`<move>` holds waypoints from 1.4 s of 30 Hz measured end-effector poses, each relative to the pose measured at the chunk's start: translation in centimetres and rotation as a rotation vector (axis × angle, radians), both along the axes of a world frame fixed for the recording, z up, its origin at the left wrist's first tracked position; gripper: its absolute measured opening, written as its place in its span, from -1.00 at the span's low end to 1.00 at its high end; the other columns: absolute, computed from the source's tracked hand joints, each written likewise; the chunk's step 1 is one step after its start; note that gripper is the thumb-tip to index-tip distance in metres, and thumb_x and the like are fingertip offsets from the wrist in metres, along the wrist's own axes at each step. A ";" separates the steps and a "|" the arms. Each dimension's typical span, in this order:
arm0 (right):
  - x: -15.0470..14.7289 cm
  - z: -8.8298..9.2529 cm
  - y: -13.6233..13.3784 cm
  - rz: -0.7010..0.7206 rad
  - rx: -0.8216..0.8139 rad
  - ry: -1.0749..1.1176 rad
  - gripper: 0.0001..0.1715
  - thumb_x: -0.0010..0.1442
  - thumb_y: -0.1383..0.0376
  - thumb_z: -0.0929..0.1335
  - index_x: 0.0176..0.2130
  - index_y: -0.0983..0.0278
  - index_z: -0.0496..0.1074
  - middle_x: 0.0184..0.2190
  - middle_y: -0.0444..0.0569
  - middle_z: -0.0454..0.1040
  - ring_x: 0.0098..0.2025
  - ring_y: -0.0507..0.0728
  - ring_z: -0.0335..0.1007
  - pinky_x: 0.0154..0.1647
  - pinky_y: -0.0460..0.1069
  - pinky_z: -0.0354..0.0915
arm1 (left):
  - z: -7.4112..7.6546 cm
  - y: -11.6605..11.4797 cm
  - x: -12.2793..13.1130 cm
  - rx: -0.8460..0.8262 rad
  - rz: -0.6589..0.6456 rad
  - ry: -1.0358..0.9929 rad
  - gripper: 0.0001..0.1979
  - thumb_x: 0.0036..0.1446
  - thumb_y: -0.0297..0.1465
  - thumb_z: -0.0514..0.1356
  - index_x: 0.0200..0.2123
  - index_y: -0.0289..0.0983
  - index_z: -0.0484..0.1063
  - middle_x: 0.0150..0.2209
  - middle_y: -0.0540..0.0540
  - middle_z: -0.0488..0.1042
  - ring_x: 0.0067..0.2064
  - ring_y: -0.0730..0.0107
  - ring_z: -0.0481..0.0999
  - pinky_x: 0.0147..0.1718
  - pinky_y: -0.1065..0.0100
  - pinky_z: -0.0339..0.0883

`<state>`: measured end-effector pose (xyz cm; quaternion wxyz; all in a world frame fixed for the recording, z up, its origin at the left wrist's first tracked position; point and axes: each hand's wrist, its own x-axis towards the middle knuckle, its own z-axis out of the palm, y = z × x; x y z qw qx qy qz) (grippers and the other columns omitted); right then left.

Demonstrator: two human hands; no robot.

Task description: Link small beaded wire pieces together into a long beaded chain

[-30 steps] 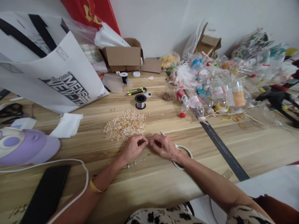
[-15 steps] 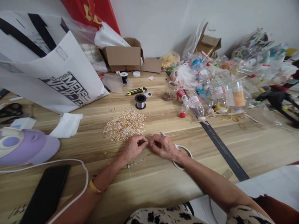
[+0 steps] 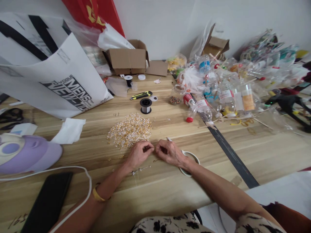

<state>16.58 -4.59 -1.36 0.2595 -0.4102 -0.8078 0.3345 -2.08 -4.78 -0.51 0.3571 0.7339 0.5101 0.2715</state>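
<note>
My left hand (image 3: 141, 153) and my right hand (image 3: 169, 152) face each other low over the table, fingertips almost touching. Each is closed in a pinch of thumb and forefinger. Whatever sits between the fingertips is too small to make out. Just beyond my left hand spreads a pile of gold and clear beads (image 3: 130, 129). A short beaded chain (image 3: 141, 170) lies beneath my left wrist, on the near side. My right wrist passes over white-handled scissors (image 3: 197, 158), whose tip shows behind the hand. A spool of silver wire (image 3: 146, 106) stands behind the bead pile.
A yellow-black utility knife (image 3: 141, 95) lies past the spool. Plastic bottles (image 3: 225, 97) crowd the right, near a jar of beads (image 3: 176, 97). To the left are a large white bag (image 3: 53, 84), a purple device (image 3: 36, 152), a white cable (image 3: 85, 167) and a black phone (image 3: 48, 200).
</note>
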 end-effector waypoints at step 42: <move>0.1 0.6 0.1 -0.092 -0.052 0.118 -0.81 0.25 0.23 0.30 -0.21 0.30 0.41 -0.51 -0.13 0.41 -0.50 -0.01 0.23 -0.46 -0.11 0.14 | -0.6 0.2 -0.3 0.064 -0.004 -0.099 -0.85 0.14 -0.40 0.16 -0.45 -0.30 0.45 -0.42 -0.06 0.47 -0.34 0.36 0.41 -0.29 0.35 0.26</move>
